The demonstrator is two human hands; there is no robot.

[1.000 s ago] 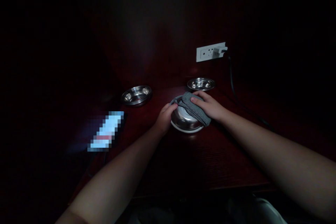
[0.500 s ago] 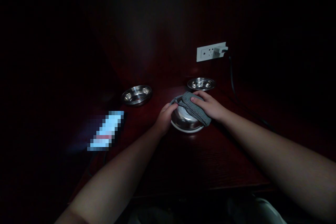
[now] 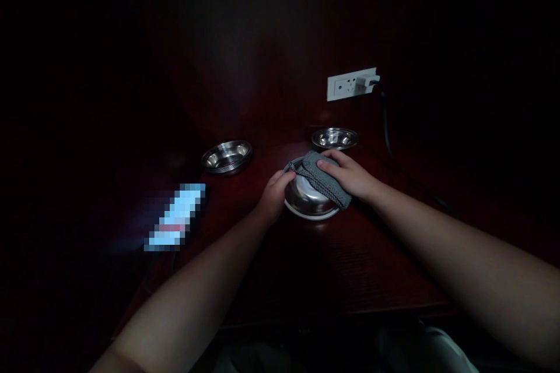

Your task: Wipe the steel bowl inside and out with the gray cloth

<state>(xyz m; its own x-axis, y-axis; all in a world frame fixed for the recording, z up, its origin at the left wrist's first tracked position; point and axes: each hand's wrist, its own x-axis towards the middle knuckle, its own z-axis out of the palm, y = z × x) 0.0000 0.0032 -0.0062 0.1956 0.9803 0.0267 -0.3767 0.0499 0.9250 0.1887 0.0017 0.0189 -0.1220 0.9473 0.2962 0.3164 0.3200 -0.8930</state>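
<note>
A shiny metal bowl (image 3: pixel 308 198) is between my two hands, its rounded outside toward me. My left hand (image 3: pixel 275 194) grips the bowl's left edge, with the thumb on top and the other fingers mostly hidden. Folded over the bowl's upper right side is a grey knitted cloth (image 3: pixel 326 178). My right hand (image 3: pixel 345 172) holds this cloth against the metal, thumb and fingers pressed on it.
Stacked metal bowls (image 3: pixel 227 157) stand at the back left of the dark red table (image 3: pixel 341 274), and another metal bowl (image 3: pixel 335 139) is behind my right hand. A lit screen (image 3: pixel 177 218) lies left. A wall socket (image 3: pixel 350 85) has a plug and dark cable.
</note>
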